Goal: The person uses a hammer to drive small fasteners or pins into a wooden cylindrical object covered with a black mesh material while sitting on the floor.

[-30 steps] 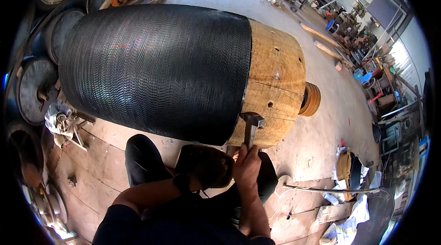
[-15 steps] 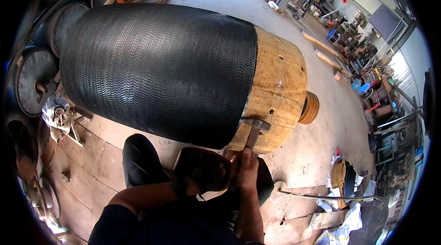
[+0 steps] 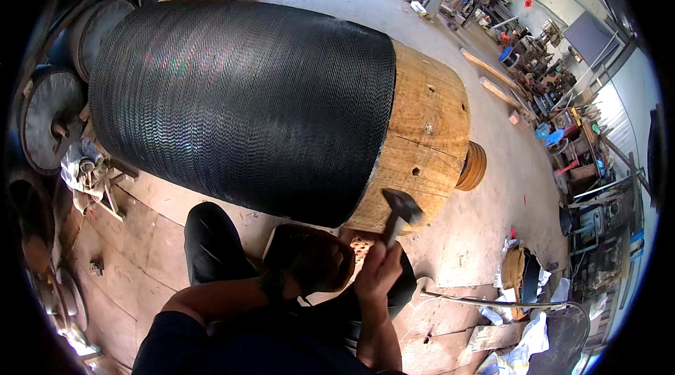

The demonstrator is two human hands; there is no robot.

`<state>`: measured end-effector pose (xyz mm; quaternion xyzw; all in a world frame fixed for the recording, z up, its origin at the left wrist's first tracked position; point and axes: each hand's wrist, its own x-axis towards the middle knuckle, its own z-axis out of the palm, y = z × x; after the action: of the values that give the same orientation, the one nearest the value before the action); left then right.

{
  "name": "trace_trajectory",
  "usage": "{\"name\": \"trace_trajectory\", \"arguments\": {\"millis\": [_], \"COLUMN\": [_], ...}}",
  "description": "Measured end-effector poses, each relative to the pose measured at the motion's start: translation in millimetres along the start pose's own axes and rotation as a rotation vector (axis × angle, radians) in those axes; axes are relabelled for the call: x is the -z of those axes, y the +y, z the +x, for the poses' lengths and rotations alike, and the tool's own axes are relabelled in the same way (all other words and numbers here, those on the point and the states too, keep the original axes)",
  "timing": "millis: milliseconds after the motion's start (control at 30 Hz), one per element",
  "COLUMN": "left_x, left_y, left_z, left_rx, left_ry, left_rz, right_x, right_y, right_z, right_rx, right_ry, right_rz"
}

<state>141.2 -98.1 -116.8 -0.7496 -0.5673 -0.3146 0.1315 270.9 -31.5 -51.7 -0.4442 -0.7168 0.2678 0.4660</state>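
Note:
My right hand (image 3: 380, 271) is wrapped round the handle of a hammer (image 3: 402, 210). The hammer's steel head, a little blurred, shows over the lower part of the bare wooden end (image 3: 429, 125) of a large roller. Tightly wound or toothed black covering (image 3: 246, 100) wraps the rest of that roller. At my lap rests a dark open box-like container (image 3: 281, 241) with a tan rim. My left hand (image 3: 320, 269) is in deep shadow at this container; whether its fingers grip anything is hidden. A dark band circles my left wrist.
An orange-brown ribbed shaft end (image 3: 474, 165) sticks out of the roller's right side. Similar drums (image 3: 53, 122) are stacked at left, beside a small wooden stand with cloth (image 3: 88, 174). Timber pieces (image 3: 492, 69) lie on the floor. Bags, scraps and a bent metal bar (image 3: 506, 301) lie at lower right.
The hammer head has come off the wood, lifting and shifting slightly right, and my right hand has turned with it. My left hand and the container have barely moved.

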Motion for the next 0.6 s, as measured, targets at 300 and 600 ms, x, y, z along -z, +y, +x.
{"name": "trace_trajectory", "arguments": {"millis": [300, 600], "left_x": [24, 31], "left_y": [-5, -13], "left_z": [25, 19], "left_rx": [0.153, 0.244], "left_ry": [-0.481, -0.148], "left_rz": [-0.3, -0.434], "right_x": [-7, -20], "right_y": [21, 36], "right_z": [-3, 7], "right_rx": [-0.107, 0.035], "right_ry": [-0.113, -0.051], "right_rz": [-0.117, -0.252]}}
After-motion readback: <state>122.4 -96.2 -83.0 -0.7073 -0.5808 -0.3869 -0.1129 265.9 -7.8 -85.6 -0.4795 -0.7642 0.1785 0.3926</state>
